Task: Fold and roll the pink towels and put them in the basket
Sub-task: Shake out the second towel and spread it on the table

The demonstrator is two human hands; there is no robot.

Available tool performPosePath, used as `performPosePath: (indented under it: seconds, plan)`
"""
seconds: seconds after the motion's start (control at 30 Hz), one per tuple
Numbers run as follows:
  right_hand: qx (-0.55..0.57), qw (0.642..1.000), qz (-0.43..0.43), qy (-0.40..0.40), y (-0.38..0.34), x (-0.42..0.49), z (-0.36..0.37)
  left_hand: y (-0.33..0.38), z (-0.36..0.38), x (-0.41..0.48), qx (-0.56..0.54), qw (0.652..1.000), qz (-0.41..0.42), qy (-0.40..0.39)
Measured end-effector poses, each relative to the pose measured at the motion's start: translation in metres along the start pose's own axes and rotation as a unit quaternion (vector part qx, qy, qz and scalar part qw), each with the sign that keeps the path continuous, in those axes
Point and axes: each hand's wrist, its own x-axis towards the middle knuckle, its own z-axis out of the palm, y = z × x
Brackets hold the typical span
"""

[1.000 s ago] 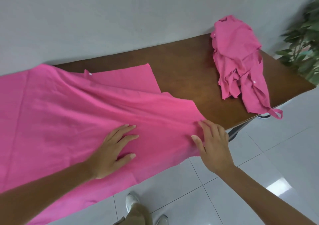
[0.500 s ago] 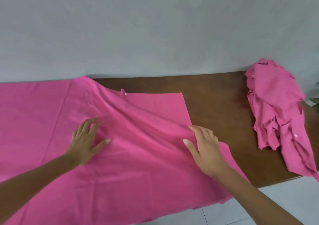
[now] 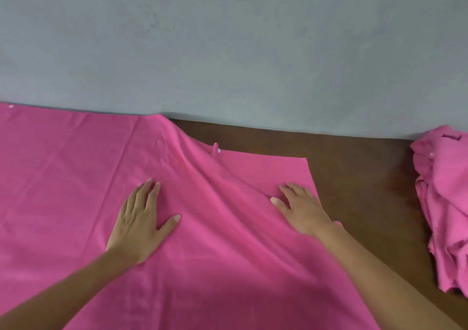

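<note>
On the brown table (image 3: pixel 359 185), seen from the head camera, one pink towel (image 3: pixel 76 182) lies spread from the left edge of the picture to past the middle, its far side against the grey wall (image 3: pixel 228 51). A soft ridge runs slantwise through it between the two hands. More pink towels sit in a crumpled heap (image 3: pixel 445 203) at the right end of the table, well apart from the spread one. No basket shows.

The cloth looks thin, light and limp. It should slide easily on the smooth wood and wrinkle when pushed, so it is probably best taken by pinching a corner or a straight edge, such as the squared corner at the far right.

The left hand (image 3: pixel 141 220) lies palm down on the towel, fingers straight and thumb spread, grasping nothing. The right hand (image 3: pixel 301 210), slightly blurred, rests flat near the towel's right edge, fingers extended, also gripping nothing.
</note>
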Motion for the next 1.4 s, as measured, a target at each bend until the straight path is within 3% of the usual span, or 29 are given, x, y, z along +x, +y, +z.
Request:
performPosePath:
  seconds: [0.9,1.13,1.4]
  plan:
    - [-0.004,0.997,0.082,0.008,0.082,0.128,-0.015,-0.003,0.003,0.003,0.056,0.998,-0.003,-0.029]
    - [0.008,0.997,0.069,0.017,0.094,0.095,-0.016,0.006,-0.002,0.004,0.019,1.0,0.012,-0.016]
    - [0.01,0.996,0.074,0.039,0.129,-0.003,0.008,0.061,0.01,0.026,0.014,0.987,0.15,-0.052]
